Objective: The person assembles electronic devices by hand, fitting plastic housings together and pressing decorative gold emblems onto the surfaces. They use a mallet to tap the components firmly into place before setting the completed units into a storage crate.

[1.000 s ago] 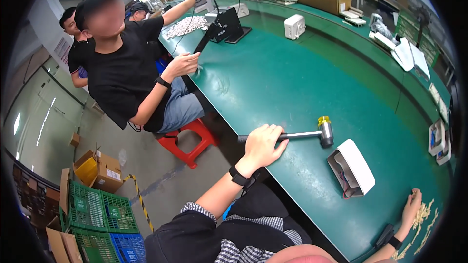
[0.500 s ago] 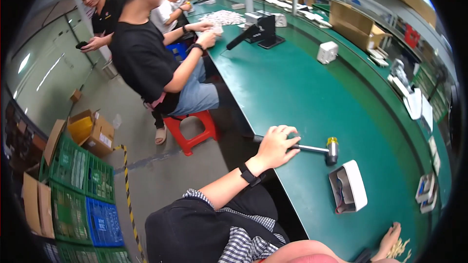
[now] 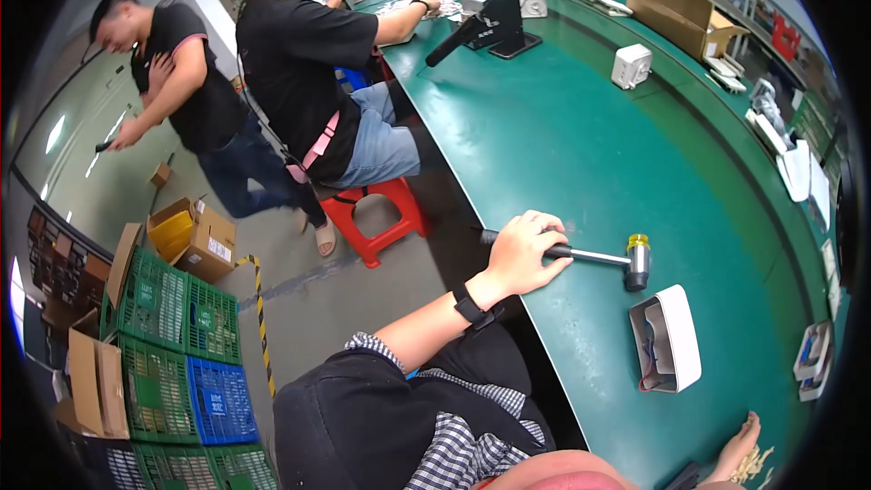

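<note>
Compared with half a second ago, the standing person (image 3: pixel 204 109) at the left is closer, and the seated person (image 3: pixel 290 68) now stretches an arm to the heap (image 3: pixel 446 5) of white pieces.

The worker's left hand (image 3: pixel 529 254) stays on the black handle of the hammer (image 3: pixel 599 257), near the edge of the green table (image 3: pixel 653 172). Its fingers bend over the handle, with the thumb on the near side; from where I stand I cannot tell if it truly grips or only rests. The metal shaft points to the right, and the head has a yellow face on the far end and a black one on the near end.

Just beside the head sits a white box (image 3: pixel 676 338), its hollow side to the left, with wires (image 3: pixel 647 354) inside. Further right, the right hand (image 3: pixel 739 446) is next to some yellow bits (image 3: pixel 751 468); I see it only partly, and I cannot tell whether it is closed.

Farther along the table are a white unit (image 3: pixel 632 66) and a black stand (image 3: pixel 499 23). Across the floor, green crates (image 3: pixel 159 304) and a blue crate (image 3: pixel 220 399) stand near an open carton (image 3: pixel 209 240).
</note>
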Tool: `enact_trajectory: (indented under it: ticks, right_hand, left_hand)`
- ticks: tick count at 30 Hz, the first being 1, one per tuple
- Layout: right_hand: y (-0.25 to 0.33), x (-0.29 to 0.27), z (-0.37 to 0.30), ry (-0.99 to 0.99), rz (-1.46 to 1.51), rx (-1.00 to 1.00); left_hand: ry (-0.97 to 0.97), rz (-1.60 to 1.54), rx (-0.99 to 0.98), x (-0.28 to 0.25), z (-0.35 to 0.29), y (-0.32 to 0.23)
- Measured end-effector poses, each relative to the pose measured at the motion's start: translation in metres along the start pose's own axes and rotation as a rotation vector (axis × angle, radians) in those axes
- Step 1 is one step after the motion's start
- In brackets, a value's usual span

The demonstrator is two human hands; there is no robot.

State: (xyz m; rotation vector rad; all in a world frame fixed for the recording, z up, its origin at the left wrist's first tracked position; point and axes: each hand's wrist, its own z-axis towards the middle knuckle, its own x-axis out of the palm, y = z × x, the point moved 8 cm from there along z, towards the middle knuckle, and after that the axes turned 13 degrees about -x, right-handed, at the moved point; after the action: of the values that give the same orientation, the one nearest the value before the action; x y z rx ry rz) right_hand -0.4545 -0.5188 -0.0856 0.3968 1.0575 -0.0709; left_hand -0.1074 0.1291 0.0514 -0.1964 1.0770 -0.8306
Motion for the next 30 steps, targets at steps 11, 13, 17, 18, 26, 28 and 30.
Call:
enact_trajectory:
  ticks: [11,13,17,18,26,28,30]
  right_hand:
    - [0.095,-0.038,0.006,0.050,-0.039,0.099]
    - [0.087,-0.037,0.002,0.017,-0.038,0.086]
    - [0.080,-0.042,-0.007,-0.043,-0.047,0.102]
    - [0.081,-0.042,-0.003,-0.028,-0.049,0.132]
    - [0.115,-0.062,0.018,-0.040,-0.040,0.312]
    - [0.126,-0.067,0.025,-0.075,-0.048,0.281]
    - [0.160,-0.076,0.038,-0.159,0.031,0.131]
  left_hand:
    - [-0.030,-0.055,-0.015,0.001,0.003,0.001]
    - [-0.030,-0.058,-0.010,0.002,0.003,0.000]
    - [-0.017,-0.073,-0.014,0.006,0.002,0.000]
    - [-0.024,-0.061,-0.006,0.005,0.003,-0.001]
    - [-0.040,-0.069,0.004,0.005,0.004,0.000]
    - [-0.034,-0.048,-0.014,0.004,0.003,0.002]
    - [-0.035,-0.053,-0.005,0.003,0.003,0.002]
